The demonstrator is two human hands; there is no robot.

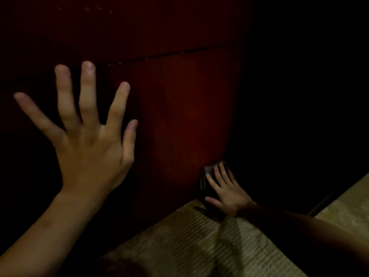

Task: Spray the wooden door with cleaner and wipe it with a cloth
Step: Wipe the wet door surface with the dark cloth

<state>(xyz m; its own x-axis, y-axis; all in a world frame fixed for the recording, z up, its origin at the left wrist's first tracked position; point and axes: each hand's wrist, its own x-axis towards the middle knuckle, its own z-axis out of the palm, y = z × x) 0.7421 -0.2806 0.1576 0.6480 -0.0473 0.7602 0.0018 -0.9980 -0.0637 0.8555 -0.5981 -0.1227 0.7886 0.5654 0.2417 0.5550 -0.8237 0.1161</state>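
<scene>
The left hand [87,148] is held flat toward the dark red door [179,108], fingers [87,90] spread wide and empty. Low at the door's bottom corner, just above the floor [189,246], one dark cloth [207,180] is pressed under the right hand [227,190], fingers splayed. The cloth is judged soft and light, best gripped bunched. No sprayer is seen.
</scene>
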